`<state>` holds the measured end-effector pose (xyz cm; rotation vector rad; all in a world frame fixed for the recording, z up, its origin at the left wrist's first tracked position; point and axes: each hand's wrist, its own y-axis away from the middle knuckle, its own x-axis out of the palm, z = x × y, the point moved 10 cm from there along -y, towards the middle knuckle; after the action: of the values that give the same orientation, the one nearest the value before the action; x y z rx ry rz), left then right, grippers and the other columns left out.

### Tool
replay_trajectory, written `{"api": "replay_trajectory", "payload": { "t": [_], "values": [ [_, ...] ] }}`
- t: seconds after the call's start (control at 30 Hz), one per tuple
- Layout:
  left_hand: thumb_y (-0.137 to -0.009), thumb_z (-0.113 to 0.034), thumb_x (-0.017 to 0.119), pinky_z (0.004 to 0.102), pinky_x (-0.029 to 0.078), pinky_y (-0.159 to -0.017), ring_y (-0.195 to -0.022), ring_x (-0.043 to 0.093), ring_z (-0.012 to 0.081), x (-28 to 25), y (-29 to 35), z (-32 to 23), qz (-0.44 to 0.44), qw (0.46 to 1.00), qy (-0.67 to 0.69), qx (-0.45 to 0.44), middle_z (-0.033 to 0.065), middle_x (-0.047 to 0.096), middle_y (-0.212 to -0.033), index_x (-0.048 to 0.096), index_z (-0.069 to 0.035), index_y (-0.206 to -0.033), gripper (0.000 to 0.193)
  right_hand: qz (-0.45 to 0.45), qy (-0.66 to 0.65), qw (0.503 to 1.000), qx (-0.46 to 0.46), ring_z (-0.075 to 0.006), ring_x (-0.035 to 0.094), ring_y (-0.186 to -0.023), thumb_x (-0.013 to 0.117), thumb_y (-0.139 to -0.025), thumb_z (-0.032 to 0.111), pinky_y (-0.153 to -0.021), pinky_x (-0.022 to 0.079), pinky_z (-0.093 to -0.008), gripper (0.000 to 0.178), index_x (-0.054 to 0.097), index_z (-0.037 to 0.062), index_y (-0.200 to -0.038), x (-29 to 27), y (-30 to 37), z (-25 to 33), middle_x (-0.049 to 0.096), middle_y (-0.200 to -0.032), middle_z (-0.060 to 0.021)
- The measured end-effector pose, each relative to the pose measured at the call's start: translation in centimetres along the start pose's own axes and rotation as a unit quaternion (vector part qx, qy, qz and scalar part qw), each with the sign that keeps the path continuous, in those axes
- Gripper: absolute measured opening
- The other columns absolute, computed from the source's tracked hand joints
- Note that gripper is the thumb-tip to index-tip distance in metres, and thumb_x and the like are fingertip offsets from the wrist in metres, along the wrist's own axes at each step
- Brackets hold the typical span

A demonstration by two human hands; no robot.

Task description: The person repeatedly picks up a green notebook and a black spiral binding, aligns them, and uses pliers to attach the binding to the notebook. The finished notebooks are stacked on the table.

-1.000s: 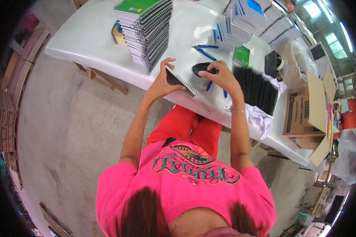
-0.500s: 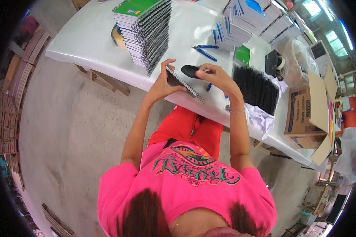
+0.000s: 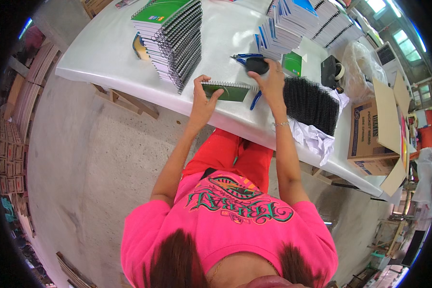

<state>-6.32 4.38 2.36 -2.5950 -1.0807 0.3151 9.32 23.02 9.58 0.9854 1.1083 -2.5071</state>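
My left hand pinches a small green-covered notebook by its left end, thumb on the cover. A wire coil runs along the notebook's upper edge, and loose turns stick out past its right end. My right hand has its fingers closed on a flat black oval piece, whose kind I cannot make out. Under and beside that piece lie blue-handled cutters on the table. A second blue handle shows between the notebook and my right wrist, partly hidden.
A tall stack of spiral notebooks stands at the left on the white table. Black coils lie on crumpled paper at the right. Beyond are a green notebook, a tape dispenser, blue-and-white notebooks and an open carton.
The notebook has turned from slanted, edge-on, to nearly level with its green cover showing. My right hand has carried the black piece right and away from me, over the cutters.
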Motion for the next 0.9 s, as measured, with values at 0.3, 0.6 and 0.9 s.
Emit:
{"api": "replay_trajectory", "payload": {
  "t": [0.3,0.6,0.9],
  "values": [
    [-0.1,-0.016,0.053,0.0373,0.039,-0.096,-0.108,0.051,0.0274,0.0,1.4,-3.3,-0.077,0.997,-0.021,0.021,0.0166,0.052,-0.118,0.046,0.0,-0.123,0.029,0.099,0.177,0.977,0.071,-0.0404,0.044,-0.116,0.062,-0.089,0.044,-0.094,0.034,-0.0546,0.067,0.041,0.0068,-0.141,1.7,9.6,-1.1,0.045,-0.126,-0.0251],
    [-0.097,-0.017,0.062,0.0231,0.046,-0.066,-0.07,0.045,0.0072,-1.1,0.9,-2.8,-0.059,0.997,-0.04,0.02,0.0014,0.054,-0.084,0.062,-0.002,-0.11,0.021,0.018,-0.167,0.972,0.165,-0.0333,0.047,-0.106,0.054,-0.088,0.021,-0.094,0.039,-0.0392,0.064,0.033,0.0026,-0.145,-2.9,9.3,0.9,0.043,-0.12,-0.024],
    [-0.089,-0.014,0.071,0.0278,0.045,-0.067,-0.07,0.054,0.0129,-1.6,0.8,-2.5,-0.037,0.998,-0.034,-0.037,0.0088,0.066,-0.081,0.067,0.001,-0.104,0.022,0.097,-0.259,0.956,0.092,-0.0315,0.059,-0.102,0.068,-0.081,0.01,-0.09,0.047,-0.0394,0.056,0.043,-0.0011,-0.129,-1.6,11.1,10.0,0.052,-0.111,-0.0192]
  ]
}}
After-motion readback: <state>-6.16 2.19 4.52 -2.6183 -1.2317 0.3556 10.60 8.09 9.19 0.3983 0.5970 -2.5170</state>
